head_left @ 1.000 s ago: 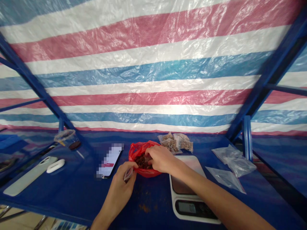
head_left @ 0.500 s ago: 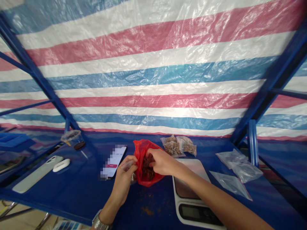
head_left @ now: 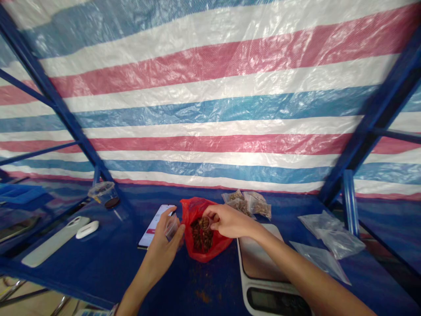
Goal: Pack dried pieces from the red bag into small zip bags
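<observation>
A red plastic bag (head_left: 219, 250) stands wide-mouthed on the blue table, with small brown dried pieces (head_left: 198, 237) inside. My right hand (head_left: 225, 220) is at the bag's mouth, its fingers pinched on some of the brown pieces (head_left: 206, 223); their exact kind cannot be made out. To the left of the red bag, my left hand (head_left: 164, 241) grips a small clear plastic bag (head_left: 171, 227) between thumb and fingers. That clear bag is partly hidden by the fingers, and its mouth seems spread.
A kitchen scale (head_left: 259, 259) lies under my right forearm. Several filled clear bags (head_left: 246, 204) sit behind it, and flat unfilled bags (head_left: 329, 237) to the right. A phone (head_left: 151, 235), a white earbud case (head_left: 87, 229), a pale phone (head_left: 55, 241) and a plastic cup (head_left: 103, 193) are leftward.
My right hand has lifted from deep in the red bag to its mouth, with brown pieces in the fingers. My left hand has shifted slightly left, away from the red bag, with the clear bag.
</observation>
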`<state>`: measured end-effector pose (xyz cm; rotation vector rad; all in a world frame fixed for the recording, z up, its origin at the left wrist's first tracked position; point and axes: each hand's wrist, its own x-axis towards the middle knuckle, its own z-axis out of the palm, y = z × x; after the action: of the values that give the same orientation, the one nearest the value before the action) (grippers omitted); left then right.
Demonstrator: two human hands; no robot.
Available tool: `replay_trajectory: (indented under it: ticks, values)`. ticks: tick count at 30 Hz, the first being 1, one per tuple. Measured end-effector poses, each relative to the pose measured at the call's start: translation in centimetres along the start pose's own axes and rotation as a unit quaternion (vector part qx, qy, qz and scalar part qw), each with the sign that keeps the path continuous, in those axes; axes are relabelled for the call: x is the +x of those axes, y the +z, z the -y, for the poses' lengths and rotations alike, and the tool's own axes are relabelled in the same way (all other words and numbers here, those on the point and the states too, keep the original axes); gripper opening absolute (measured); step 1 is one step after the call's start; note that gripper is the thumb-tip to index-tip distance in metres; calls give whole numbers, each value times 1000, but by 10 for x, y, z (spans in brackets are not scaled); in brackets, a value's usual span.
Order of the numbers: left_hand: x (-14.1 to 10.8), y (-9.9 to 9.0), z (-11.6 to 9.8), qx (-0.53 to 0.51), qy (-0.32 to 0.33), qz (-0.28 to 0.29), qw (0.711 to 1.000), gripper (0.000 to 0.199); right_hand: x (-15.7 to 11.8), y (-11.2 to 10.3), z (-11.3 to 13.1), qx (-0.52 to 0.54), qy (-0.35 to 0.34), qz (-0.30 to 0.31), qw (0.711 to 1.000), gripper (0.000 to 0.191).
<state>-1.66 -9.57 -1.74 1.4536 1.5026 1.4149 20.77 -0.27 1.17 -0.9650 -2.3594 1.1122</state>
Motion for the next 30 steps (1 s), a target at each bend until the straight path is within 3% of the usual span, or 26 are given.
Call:
replay_trajectory:
  ticks: [3,6,10,16,22,30]
  values:
    - [7,-3,-8,29,4,4,1000,55,-5,-16,7,11,7,-11,1000,26]
    - [23,8,-17,69,36,23,997,41,-10,-31,15,39,-3,-48,998,28]
    - [50,41,-28,46,71,130,988,32,-18,-45,26,66,-54,-121,989,31]
    - [65,78,-21,-4,121,226,966,34,-26,-49,34,-115,-37,-172,978,35]
    - [56,77,5,51,157,211,963,28,-22,-36,24,-150,-43,-138,978,33]
    - [56,74,8,87,206,145,964,33,-12,-22,20,-112,-13,-156,981,25]
